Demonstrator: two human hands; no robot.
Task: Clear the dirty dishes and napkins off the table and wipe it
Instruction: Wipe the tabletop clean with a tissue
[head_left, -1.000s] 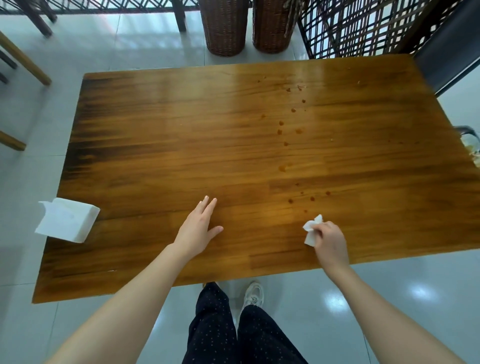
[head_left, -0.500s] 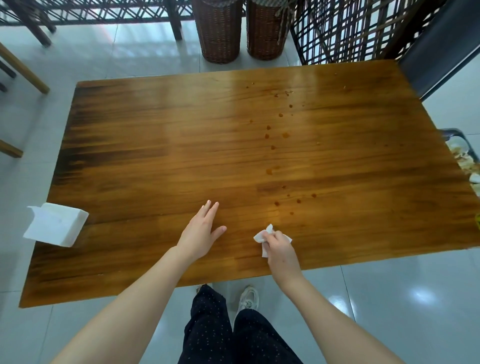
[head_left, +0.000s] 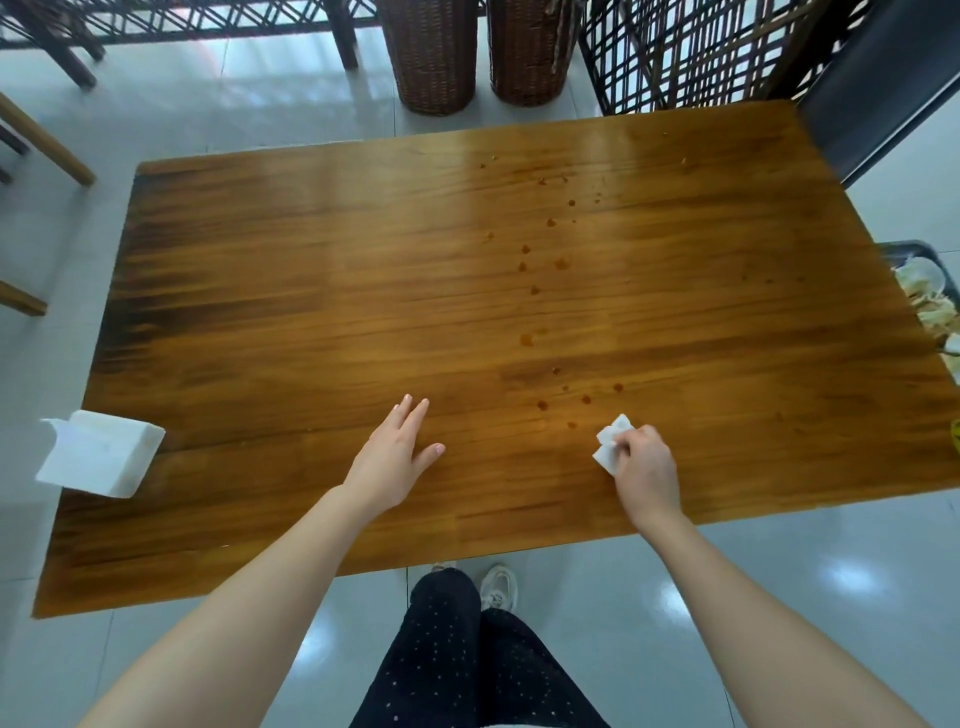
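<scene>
Item: rectangular glossy brown wooden table (head_left: 363, 312), seen from above, standing on a pale grey tiled floor (head_left: 779, 571). Left hand (head_left: 395, 457): released, palm down, fingers straight and together, thumb spread, resting flat on the tabletop near the front edge. Right hand (head_left: 647, 473): fingers curled, grasping a crumpled white paper napkin (head_left: 610, 447) and pressing it against the tabletop to the right of the left hand, well apart from it. Scattered small brown liquid spots (head_left: 527, 340): a loose trail running from the far side of the table toward the napkin, the nearest spots just beyond it. White rectangular pack of paper tissues (head_left: 98, 452): at the left edge of the table, overhanging it. Dark-rimmed tub (head_left: 906, 245): beside the table's right edge, partly cut off, pale contents not identifiable. Two brown wicker baskets (head_left: 434, 57): on the floor beyond the far edge, side by side. Dark lattice screen (head_left: 675, 52): to the right of the baskets. Legs in dark dotted trousers (head_left: 457, 649) and one white shoe (head_left: 498, 587): below the front edge.
</scene>
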